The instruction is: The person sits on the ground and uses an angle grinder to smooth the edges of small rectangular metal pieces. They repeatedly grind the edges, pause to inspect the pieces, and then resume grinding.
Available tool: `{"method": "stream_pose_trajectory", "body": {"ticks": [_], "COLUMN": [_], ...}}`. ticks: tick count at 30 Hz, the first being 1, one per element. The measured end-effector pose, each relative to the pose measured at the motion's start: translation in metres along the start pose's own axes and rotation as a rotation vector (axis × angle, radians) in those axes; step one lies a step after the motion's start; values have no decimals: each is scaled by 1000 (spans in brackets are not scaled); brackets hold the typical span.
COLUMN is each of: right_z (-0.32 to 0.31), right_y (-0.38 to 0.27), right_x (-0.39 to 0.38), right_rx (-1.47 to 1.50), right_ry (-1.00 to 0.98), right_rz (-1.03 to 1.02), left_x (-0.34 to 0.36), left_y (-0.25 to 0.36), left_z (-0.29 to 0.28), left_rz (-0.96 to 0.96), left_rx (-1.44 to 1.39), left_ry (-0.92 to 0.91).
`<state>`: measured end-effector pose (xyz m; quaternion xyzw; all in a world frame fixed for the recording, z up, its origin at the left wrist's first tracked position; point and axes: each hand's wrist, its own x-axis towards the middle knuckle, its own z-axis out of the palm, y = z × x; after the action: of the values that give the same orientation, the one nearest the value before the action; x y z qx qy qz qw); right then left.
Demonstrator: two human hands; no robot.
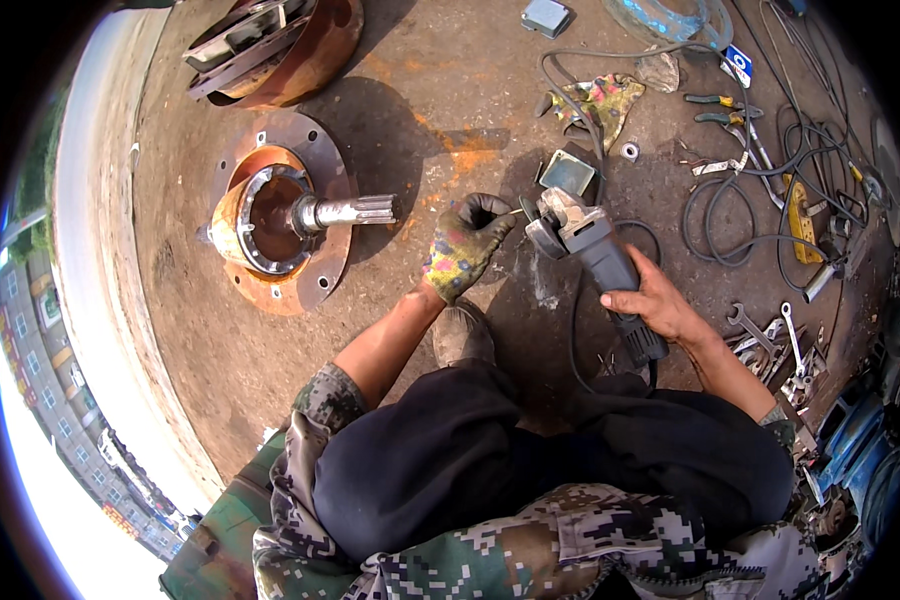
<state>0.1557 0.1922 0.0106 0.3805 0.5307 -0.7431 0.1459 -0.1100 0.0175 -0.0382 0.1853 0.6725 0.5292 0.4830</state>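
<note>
My right hand [654, 300], bare, is wrapped round the grey body of an angle grinder [604, 255]. The grinder's head and disc point up and left, towards my other hand. My left hand [462, 245] wears a patterned glove with dark fingers, and its fingertips are pinched close beside the disc. A thin pale piece [517, 211] shows between those fingertips and the disc; its kind is too small to tell. Left of my gloved hand, a rusty round flange [331, 180] carries a metal housing [232, 225] and a splined shaft [360, 210].
Rusty drum-like parts [315, 60] lie at the far left. Behind the grinder are a small open box [568, 172], a patterned glove [610, 100] and a nut [629, 151]. Looped cables [715, 250], pliers [715, 117] and wrenches [792, 340] spread along the right.
</note>
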Motion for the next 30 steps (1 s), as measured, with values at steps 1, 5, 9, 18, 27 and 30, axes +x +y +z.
{"method": "stream_pose_trajectory", "body": {"ticks": [1,5,9,18,27,30], "right_z": [1,4,8,-1,0,-2], "right_y": [0,-9,-7,0,0,5], "right_x": [0,-4,-7,-4,-6,-4], "right_rx": [-5,-115,-223,-126,-184,-198], "right_ry": [1,25,132,67,103,117], "right_rz": [-18,-82,-113,-91,-93,-90], "left_x": [0,-2,-3,-2,-4,-4], "left_y": [0,10,12,13,18,19], "left_z": [0,5,6,7,12,12], "left_rz": [15,-77,-92,-55,-68,-59], "left_rx": [5,-13,-80,-15,-79,-92], "left_ry": [0,2,1,24,8,-1]}}
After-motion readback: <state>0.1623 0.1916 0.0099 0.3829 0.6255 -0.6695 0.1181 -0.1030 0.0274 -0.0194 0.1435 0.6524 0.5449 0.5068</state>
